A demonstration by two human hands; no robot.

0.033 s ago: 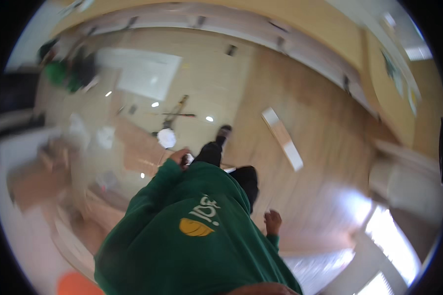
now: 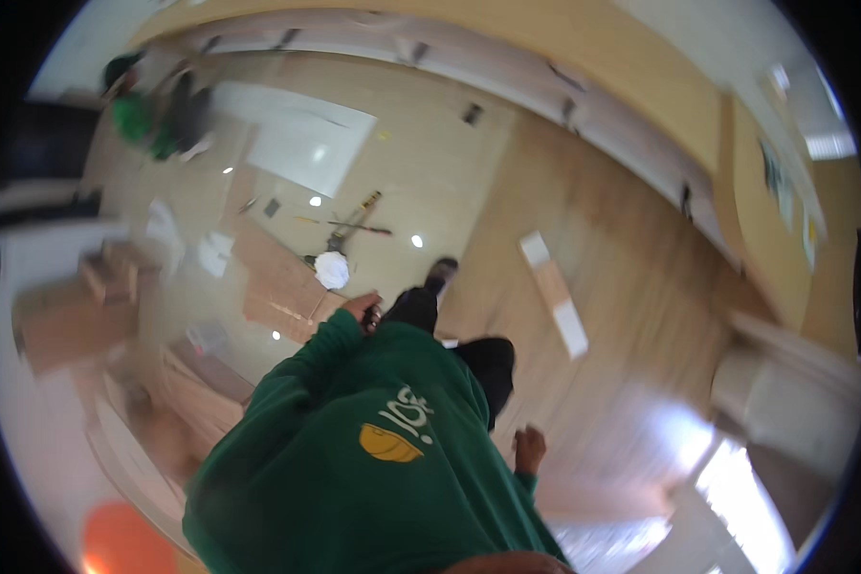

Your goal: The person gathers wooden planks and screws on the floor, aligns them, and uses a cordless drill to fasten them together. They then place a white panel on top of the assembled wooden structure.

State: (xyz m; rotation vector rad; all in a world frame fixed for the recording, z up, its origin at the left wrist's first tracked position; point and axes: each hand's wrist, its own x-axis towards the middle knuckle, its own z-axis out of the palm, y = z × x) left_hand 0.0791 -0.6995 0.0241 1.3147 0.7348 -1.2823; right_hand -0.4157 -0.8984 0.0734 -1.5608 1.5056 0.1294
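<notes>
I look down my own green sweatshirt (image 2: 354,478) and dark trousers (image 2: 488,368), with one dark shoe (image 2: 440,271) stepping forward on the wooden floor. My left hand (image 2: 362,307) is raised in front of my chest, its fingers curled. A small dark thing seems to sit against it, but blur hides what it is. My right hand (image 2: 529,448) hangs beside my hip in a loose fist with nothing in it.
A long pale plank (image 2: 555,292) lies on the floor to the right. Ahead are a white round object (image 2: 332,270), long tools (image 2: 354,222), brown boards (image 2: 277,277) and a white panel (image 2: 306,143). Another person in green (image 2: 134,115) stands far left. Cardboard boxes (image 2: 57,316) are at the left.
</notes>
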